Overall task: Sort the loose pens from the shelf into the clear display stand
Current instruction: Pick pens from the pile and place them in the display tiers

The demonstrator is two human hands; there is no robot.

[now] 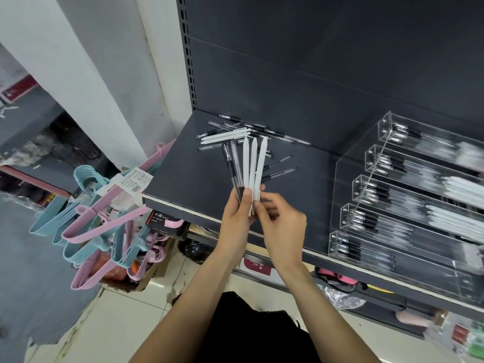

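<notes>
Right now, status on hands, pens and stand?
Left hand grips fanned pens; right hand pinches their lower ends. Loose pens left on shelf. Clear display stand right, path unobstructed.

Pens [246, 166] fanned in left hand [237, 218]

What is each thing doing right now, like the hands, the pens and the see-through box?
left hand: grips a fan of pens
held pens: upright, fanned, three white, some clear
right hand: pinches the fan's lower end
loose pens: lying scattered on the shelf
display stand: tiers partly filled with pens
hangers: hanging beside the shelf
</notes>
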